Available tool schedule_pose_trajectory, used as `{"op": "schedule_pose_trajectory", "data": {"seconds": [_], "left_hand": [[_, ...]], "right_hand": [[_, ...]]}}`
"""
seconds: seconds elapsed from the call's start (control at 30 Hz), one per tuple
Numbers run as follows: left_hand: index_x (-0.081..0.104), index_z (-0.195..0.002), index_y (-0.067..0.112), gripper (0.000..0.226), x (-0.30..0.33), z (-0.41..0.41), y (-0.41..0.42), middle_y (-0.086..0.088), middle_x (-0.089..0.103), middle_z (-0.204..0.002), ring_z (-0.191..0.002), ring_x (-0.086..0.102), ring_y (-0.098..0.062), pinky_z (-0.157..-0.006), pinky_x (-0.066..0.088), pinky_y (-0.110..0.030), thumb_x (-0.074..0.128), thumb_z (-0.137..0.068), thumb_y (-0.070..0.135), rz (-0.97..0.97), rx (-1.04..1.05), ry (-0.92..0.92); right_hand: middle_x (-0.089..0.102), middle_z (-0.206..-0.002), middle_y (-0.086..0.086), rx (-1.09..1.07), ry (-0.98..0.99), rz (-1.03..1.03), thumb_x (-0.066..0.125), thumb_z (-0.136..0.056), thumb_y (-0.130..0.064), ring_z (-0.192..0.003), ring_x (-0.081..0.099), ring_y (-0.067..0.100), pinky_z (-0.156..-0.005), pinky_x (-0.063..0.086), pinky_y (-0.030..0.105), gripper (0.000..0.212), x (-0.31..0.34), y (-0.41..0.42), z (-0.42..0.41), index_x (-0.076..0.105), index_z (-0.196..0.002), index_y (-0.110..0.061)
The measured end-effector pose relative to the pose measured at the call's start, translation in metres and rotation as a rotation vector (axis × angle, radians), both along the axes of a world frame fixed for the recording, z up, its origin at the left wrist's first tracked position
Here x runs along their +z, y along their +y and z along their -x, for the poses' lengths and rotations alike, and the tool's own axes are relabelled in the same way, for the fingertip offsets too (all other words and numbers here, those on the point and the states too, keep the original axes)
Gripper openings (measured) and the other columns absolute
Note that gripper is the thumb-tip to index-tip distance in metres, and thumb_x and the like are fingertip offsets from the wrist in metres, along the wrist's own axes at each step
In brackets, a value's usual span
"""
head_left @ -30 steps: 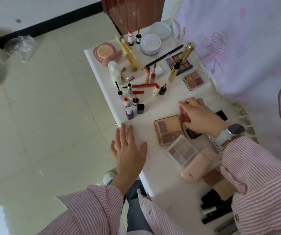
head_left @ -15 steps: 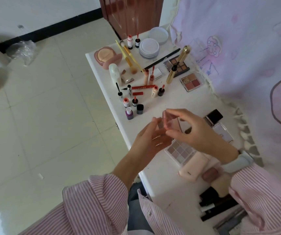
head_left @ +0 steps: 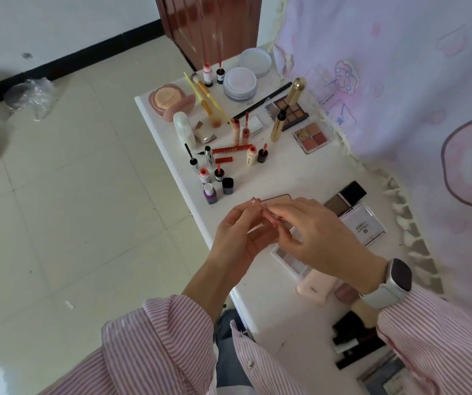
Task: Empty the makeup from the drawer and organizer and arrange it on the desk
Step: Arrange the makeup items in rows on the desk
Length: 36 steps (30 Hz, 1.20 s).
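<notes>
Overhead, from the head camera, both hands meet above the near middle of the long white desk (head_left: 309,178). The left hand (head_left: 236,238), palm turned up, pinches one end of a small pink makeup item (head_left: 266,213) between thumb and fingertips, and the right hand (head_left: 314,238) curls its fingers over the other end, so the item is held between the two hands, lifted off the desk. What the item is exactly I cannot tell; the fingers hide most of it. A white smartwatch (head_left: 391,283) sits on the right wrist, and both arms wear pink-striped shirt sleeves (head_left: 154,352).

Just beyond the fingertips lies a flat brown-rimmed compact palette (head_left: 276,197), and under the right hand a clear pale eyeshadow palette (head_left: 286,259) shows partly, with a peach rectangular case (head_left: 314,289) beside it. To the right lie a white square box with dark print (head_left: 363,226) and a black-and-brown rectangular bottle (head_left: 344,198).

Farther along the desk stand a purple nail-polish bottle (head_left: 209,193) and a dark small bottle (head_left: 228,186), near an orange-red tube lying flat (head_left: 232,149). Beyond them are a white oval bottle (head_left: 184,129), yellow-handled brushes (head_left: 204,98), a round pink powder-puff compact (head_left: 169,99), a round white jar (head_left: 239,84), a gold mascara tube (head_left: 279,125) and two open square eyeshadow palettes (head_left: 311,136).

A pink cartoon-print cloth (head_left: 400,81) hangs along the desk's right side.
</notes>
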<state>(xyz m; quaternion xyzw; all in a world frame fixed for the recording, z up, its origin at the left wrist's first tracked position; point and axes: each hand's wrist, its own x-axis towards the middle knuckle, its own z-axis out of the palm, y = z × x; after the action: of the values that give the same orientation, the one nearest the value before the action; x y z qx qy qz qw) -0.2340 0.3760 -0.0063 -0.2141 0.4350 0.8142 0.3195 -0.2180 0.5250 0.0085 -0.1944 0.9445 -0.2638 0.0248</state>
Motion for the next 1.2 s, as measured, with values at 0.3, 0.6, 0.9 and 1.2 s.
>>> {"op": "schedule_pose_trajectory", "data": {"seconds": [0.3, 0.6, 0.9, 1.2], "left_hand": [[0.062, -0.096, 0.007, 0.02, -0.001, 0.012, 0.007, -0.012, 0.069, -0.079, -0.073, 0.065, -0.024, -0.061, 0.055, -0.029, 0.049, -0.093, 0.022, 0.034, -0.085, -0.092], [0.054, -0.105, 0.009, 0.03, -0.011, 0.048, 0.031, -0.015, 0.066, -0.093, -0.081, 0.065, -0.026, -0.067, 0.054, -0.031, 0.041, -0.097, 0.035, 0.155, -0.091, -0.21], [0.061, -0.109, 0.017, 0.022, -0.027, 0.019, 0.019, 0.007, 0.063, -0.1, -0.088, 0.057, -0.007, -0.072, 0.045, -0.01, 0.044, -0.095, 0.02, 0.935, -0.179, 0.405], [0.066, -0.105, 0.009, 0.033, -0.07, -0.017, -0.006, -0.011, 0.064, -0.111, -0.107, 0.057, -0.034, -0.088, 0.044, -0.046, 0.071, -0.074, 0.002, 1.518, -0.358, 0.909]], "right_hand": [[0.066, -0.089, 0.001, -0.264, -0.08, 0.288, 0.042, -0.092, -0.022, -0.072, 0.063, 0.007, -0.063, 0.051, 0.016, 0.031, -0.009, 0.024, 0.026, 0.062, -0.107, -0.003], [0.065, -0.081, 0.007, -0.579, -0.186, 0.348, 0.04, -0.097, -0.011, -0.063, 0.056, 0.004, -0.057, 0.048, 0.007, 0.025, -0.03, 0.04, 0.063, 0.062, -0.106, -0.004], [0.064, -0.081, 0.026, -0.694, -0.026, 0.166, 0.04, -0.095, -0.009, -0.071, 0.062, 0.038, -0.07, 0.05, 0.05, 0.03, -0.045, 0.053, 0.096, 0.061, -0.084, 0.009], [0.056, -0.065, 0.007, -0.685, -0.039, 0.14, 0.042, -0.095, -0.015, -0.058, 0.052, 0.017, -0.059, 0.047, 0.034, 0.029, -0.053, 0.046, 0.098, 0.061, -0.086, 0.005]]}}
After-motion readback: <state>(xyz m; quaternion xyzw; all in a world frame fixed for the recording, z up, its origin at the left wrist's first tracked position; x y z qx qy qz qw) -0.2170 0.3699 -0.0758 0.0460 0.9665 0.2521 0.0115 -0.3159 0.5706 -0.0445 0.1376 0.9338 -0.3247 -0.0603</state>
